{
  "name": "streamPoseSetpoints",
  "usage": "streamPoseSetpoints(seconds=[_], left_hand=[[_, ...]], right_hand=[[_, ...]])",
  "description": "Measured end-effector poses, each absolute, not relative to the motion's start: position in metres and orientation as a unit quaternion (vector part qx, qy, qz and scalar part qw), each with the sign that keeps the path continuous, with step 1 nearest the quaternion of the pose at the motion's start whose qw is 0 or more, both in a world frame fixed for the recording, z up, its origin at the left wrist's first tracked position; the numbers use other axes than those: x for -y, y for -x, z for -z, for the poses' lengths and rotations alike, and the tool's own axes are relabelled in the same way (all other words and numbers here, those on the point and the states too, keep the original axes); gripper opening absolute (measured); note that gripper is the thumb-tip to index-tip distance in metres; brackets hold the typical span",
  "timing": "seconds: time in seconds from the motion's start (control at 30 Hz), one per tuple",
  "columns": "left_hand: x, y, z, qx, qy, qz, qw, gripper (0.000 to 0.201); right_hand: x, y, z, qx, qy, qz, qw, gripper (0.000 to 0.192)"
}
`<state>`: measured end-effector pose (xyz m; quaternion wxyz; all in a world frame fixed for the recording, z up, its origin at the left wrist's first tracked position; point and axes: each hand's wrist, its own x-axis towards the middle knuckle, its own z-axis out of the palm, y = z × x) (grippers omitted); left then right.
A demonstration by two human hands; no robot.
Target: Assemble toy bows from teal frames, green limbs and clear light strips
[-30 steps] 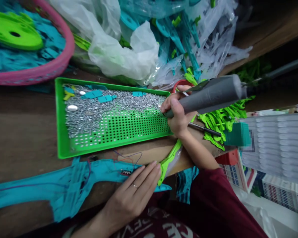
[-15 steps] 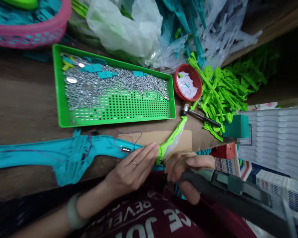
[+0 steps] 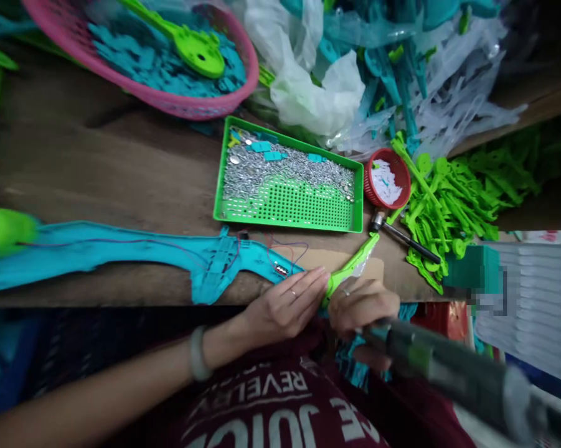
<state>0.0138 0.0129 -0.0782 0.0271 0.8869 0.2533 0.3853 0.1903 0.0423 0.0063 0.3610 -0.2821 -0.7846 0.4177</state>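
A long blue plastic toy shell [image 3: 135, 249] lies along the table's front edge, with thin red and blue wires on it and a small battery-like metal part near its right end. A curved lime-green plastic piece [image 3: 350, 269] meets that end. My left hand [image 3: 289, 302] lies over the joint, fingers straight and pressed together, holding the shell; its thumb is hidden. Just right of it, my right hand [image 3: 362, 305] is wrapped round the front of a dark grey electric screwdriver [image 3: 448, 361]. Blur and fingers hide the tool's tip.
Behind the shell stands a green tray [image 3: 289, 227] of small metal screws. A red basket [image 3: 371, 196] of white pieces, a hammer [image 3: 411, 241] and a heap of lime-green parts [image 3: 452, 193] lie right. A pink basket [image 3: 182, 109] stands back left.
The view has shifted left and farther back, showing more of the pink basket and the shell's left end. My left hand stays on the joint; the right hand and screwdriver have turned slightly.
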Motion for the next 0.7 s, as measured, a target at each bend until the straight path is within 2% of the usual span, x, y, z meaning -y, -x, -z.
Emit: streamPoseSetpoints(seconds=[0.07, 0.1, 0.17, 0.2, 0.27, 0.37, 0.43, 0.57, 0.63, 0.7], left_hand=[[-0.011, -0.02, 0.079, -0.258, -0.887, -0.382, 0.012, 0.034], [-0.009, -0.024, 0.078, -0.262, -0.887, -0.381, 0.0, 0.033], [-0.003, -0.031, 0.075, -0.279, -0.886, -0.369, -0.018, 0.032], [0.0, -0.031, 0.072, -0.294, -0.884, -0.363, -0.017, 0.032], [0.008, -0.02, 0.062, -0.324, -0.874, -0.361, 0.007, 0.033], [0.014, 0.023, 0.046, -0.369, -0.84, -0.395, 0.046, 0.029], [0.01, 0.057, 0.039, -0.42, -0.811, -0.404, 0.053, 0.025], [-0.02, 0.093, 0.037, -0.474, -0.805, -0.352, 0.066, 0.024], [-0.037, 0.092, 0.039, -0.471, -0.822, -0.312, 0.074, 0.024], [-0.05, 0.086, 0.041, -0.47, -0.831, -0.287, 0.08, 0.024]], right_hand=[[-0.059, -0.19, -0.016, 0.721, 0.255, -0.467, 0.443, 0.013], [-0.069, -0.19, -0.019, 0.685, 0.24, -0.47, 0.503, 0.017], [-0.089, -0.192, -0.024, 0.647, 0.296, -0.401, 0.577, 0.025], [-0.095, -0.194, -0.026, 0.643, 0.347, -0.353, 0.584, 0.027], [-0.098, -0.197, -0.03, 0.652, 0.469, -0.221, 0.553, 0.033], [-0.073, -0.191, -0.039, 0.639, 0.564, 0.079, 0.516, 0.032], [-0.051, -0.173, -0.039, 0.694, 0.557, 0.147, 0.431, 0.022], [-0.045, -0.12, -0.017, 0.845, 0.521, -0.01, 0.12, 0.015], [-0.058, -0.105, -0.006, 0.85, 0.511, -0.092, 0.086, 0.006], [-0.069, -0.106, -0.001, 0.835, 0.495, -0.184, 0.155, 0.008]])
